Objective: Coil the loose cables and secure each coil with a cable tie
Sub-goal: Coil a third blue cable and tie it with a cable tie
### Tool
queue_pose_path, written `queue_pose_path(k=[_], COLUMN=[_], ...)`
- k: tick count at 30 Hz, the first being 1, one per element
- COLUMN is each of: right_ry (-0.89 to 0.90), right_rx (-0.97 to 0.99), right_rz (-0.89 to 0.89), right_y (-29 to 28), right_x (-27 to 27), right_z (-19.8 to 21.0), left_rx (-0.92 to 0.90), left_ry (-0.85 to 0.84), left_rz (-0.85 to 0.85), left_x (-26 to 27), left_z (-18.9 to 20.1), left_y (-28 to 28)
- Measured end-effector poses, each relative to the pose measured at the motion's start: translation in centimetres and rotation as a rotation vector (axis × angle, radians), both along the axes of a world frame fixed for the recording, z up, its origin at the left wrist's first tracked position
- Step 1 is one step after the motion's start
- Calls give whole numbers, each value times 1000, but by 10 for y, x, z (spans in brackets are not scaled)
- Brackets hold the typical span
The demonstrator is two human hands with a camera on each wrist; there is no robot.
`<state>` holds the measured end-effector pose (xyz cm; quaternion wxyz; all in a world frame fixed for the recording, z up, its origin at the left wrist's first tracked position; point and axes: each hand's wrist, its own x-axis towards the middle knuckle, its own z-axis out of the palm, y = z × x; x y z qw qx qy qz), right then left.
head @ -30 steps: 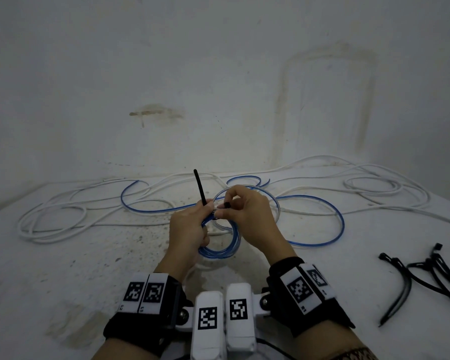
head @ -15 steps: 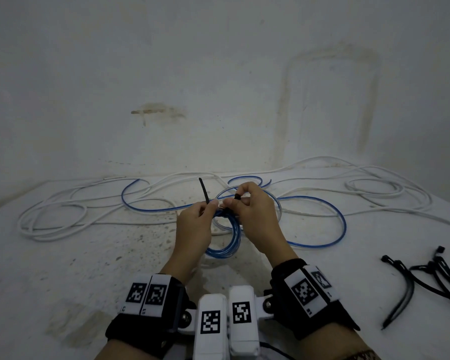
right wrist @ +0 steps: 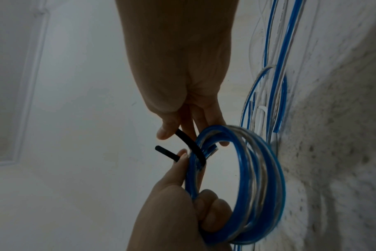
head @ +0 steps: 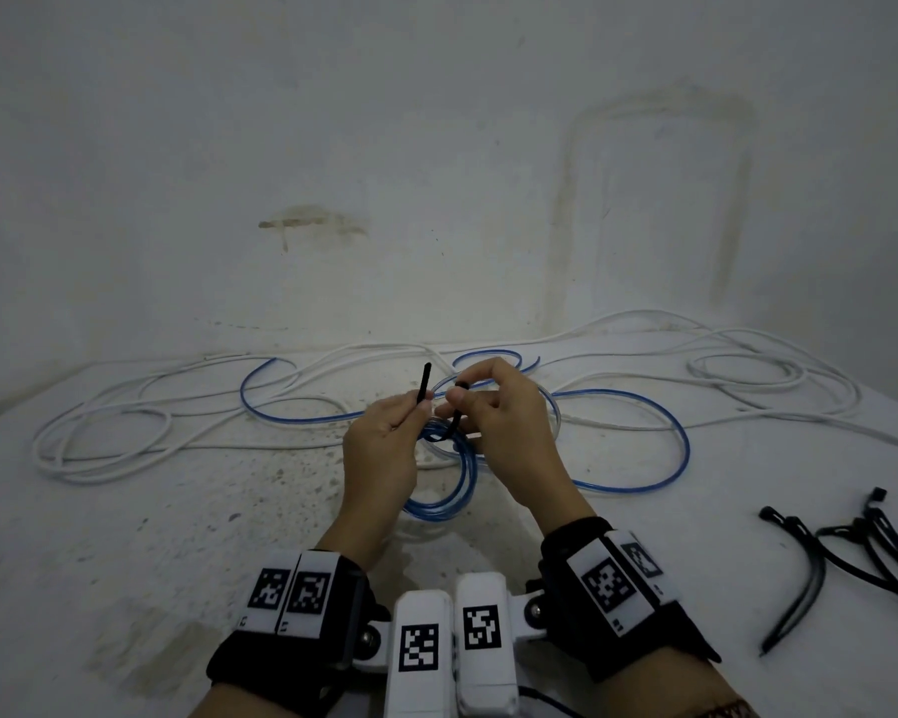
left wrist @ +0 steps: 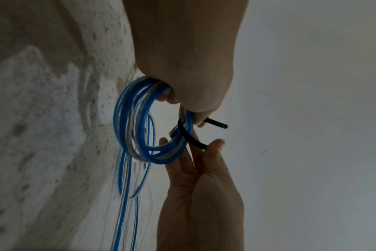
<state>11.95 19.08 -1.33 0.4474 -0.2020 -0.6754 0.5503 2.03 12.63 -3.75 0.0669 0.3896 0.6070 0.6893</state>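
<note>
A small coil of blue cable [head: 444, 502] hangs between my hands above the white surface. My left hand [head: 420, 406] has its fingers curled through the coil [right wrist: 266, 171] and pinches the tail of a black cable tie [head: 425, 383]. This tail stands upright. The tie [left wrist: 190, 137] runs round the coil's strands [left wrist: 129, 129]. My right hand [head: 454, 399] pinches the tie's other end [right wrist: 184, 136] between thumb and forefinger, and the tie's two ends stand apart. The rest of the blue cable [head: 670, 432] trails loose on the surface behind.
Long white cables [head: 125, 437] sprawl in loops along the back, from the left edge to the right [head: 747, 375]. Several spare black cable ties [head: 851, 551] lie at the right. A stained wall [head: 436, 173] rises just behind the cables.
The tie's upright tail stands shorter above my left fingers than a second ago. My hands have parted a little, and the tie's loop now shows under the coil.
</note>
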Motion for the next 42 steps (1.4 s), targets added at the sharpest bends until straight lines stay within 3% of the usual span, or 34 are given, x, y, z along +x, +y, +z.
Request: queue_pose_path(k=[19, 30, 42], right_ry=[-4, -41, -28], right_rx=[-17, 27, -15], right_rz=[33, 29, 118], right_y=[-1, -3, -1], right_x=[-4, -5, -4], right_z=[-6, -7, -7], left_rx=[59, 109, 113], left_ry=[92, 424, 514], left_rz=[95, 139, 158], left_x=[-8, -9, -13], left_z=[-7, -7, -7], left_y=[3, -2, -2])
